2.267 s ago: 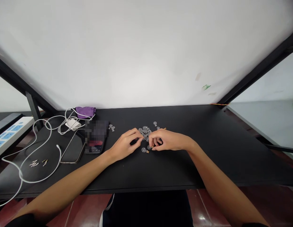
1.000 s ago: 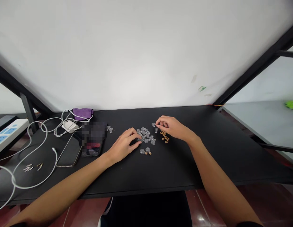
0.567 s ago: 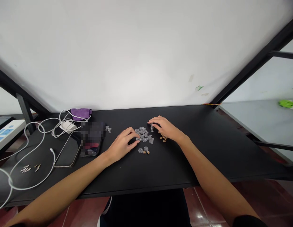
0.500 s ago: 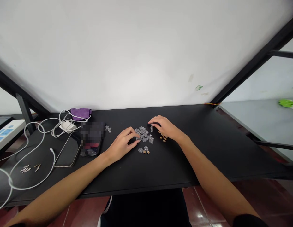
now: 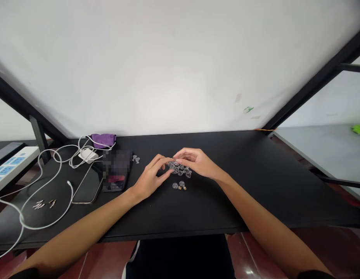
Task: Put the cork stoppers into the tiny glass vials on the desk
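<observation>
A heap of tiny clear glass bottles (image 5: 180, 169) lies mid-desk on the black desk (image 5: 255, 186). Two corked bottles (image 5: 179, 185) sit just in front of it. My left hand (image 5: 152, 176) rests left of the heap, fingers curled in a pinch at its edge, holding something small that I cannot make out. My right hand (image 5: 196, 161) hovers over the heap's far right side, its fingertips pinched together close to the left hand's. The small brown corks are hidden under my right hand.
A phone (image 5: 116, 172) and a dark tablet (image 5: 88, 186) lie left of my hands. White cables (image 5: 43, 190), a charger (image 5: 87, 155), a purple pouch (image 5: 102, 138), small metal bits (image 5: 43, 203) and a power strip (image 5: 8, 166) fill the left end.
My right hand has come back from the corks at the right and now meets my left hand over the heap. The left hand stayed by the heap's left edge.
</observation>
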`<state>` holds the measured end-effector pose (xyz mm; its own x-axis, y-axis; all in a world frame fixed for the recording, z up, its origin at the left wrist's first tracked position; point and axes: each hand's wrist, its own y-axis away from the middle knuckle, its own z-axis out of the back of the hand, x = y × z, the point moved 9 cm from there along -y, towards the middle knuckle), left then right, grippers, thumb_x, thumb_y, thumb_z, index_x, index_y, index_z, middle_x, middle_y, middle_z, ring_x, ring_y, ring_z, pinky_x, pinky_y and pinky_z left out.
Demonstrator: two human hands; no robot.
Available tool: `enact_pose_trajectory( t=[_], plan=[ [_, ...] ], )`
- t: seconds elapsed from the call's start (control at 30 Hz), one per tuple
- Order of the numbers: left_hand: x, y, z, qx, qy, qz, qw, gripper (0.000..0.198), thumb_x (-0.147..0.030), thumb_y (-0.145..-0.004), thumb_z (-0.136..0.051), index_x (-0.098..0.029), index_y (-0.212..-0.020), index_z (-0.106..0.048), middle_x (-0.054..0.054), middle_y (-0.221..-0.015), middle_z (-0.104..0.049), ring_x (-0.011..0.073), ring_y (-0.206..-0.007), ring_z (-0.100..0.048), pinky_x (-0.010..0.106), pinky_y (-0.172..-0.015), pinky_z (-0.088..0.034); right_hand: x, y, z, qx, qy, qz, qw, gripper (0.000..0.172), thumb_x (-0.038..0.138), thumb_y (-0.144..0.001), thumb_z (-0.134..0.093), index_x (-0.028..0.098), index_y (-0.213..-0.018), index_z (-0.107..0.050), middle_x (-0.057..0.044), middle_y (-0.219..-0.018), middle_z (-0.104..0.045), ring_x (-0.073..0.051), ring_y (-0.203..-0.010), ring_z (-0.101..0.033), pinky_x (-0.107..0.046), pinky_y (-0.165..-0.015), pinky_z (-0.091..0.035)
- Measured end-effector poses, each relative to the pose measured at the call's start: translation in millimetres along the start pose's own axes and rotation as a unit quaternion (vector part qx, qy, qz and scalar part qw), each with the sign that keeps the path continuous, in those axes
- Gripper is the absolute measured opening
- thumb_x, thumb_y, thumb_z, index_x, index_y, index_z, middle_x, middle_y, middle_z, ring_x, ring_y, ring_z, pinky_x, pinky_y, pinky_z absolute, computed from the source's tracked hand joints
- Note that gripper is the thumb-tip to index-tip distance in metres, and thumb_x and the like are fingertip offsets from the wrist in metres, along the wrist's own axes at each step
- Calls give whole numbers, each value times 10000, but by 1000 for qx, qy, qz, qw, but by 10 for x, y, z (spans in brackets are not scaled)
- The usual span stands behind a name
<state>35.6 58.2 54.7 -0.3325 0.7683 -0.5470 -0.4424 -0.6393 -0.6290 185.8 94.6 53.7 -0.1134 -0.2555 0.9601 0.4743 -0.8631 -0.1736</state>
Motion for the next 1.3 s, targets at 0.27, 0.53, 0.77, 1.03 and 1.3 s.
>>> enact_pose_trajectory(
  t=[0.27,0.53,0.77,1.03,1.3],
  plan=[
    [-41,6,11,-6,32,-22,999,218,-196,-976,-669,-226,-1191,-652,28,-943,-581,131,-809,-575,253,-715,-525,-70,1,-268,39,-62,-15,997,315,417,-899,-758,198,-1123,-722,-68,-1017,-774,-220,-955,-737,-383,-896,-587],
    [-12,-12,72,-24,15,10,1000,116,-232,-974,-679,-200,-1079,-641,47,-987,-653,139,-833,-616,273,-767,-533,20,19,304,-56,100,16,993,348,494,-985,-596,200,-1025,-778,-76,-999,-781,-216,-881,-698,-368,-832,-545],
    [55,2,59,-20,-5,35,999,151,-317,-968,-693,-194,-934,-612,4,-815,-581,128,-720,-524,266,-702,-478,-105,142,933,-147,342,-37,928,519,613,-984,-525,214,-661,-603,3,-596,-557,-147,-562,-447,-314,-565,-368],
    [96,4,92,-41,-3,52,998,164,-309,-941,-729,-194,-952,-613,-8,-818,-575,114,-698,-502,241,-683,-466,-460,184,1001,3,323,-105,940,272,473,-916,-616,222,-904,-719,-20,-725,-669,-183,-677,-595,-314,-635,-461],
    [95,7,126,-62,-3,51,997,133,-286,-963,-701,-202,-1052,-648,5,-873,-564,113,-706,-510,250,-685,-481,-547,175,990,36,291,-98,951,236,452,-834,-720,230,-885,-780,-73,-877,-765,-229,-767,-677,-347,-676,-514]
  ],
)
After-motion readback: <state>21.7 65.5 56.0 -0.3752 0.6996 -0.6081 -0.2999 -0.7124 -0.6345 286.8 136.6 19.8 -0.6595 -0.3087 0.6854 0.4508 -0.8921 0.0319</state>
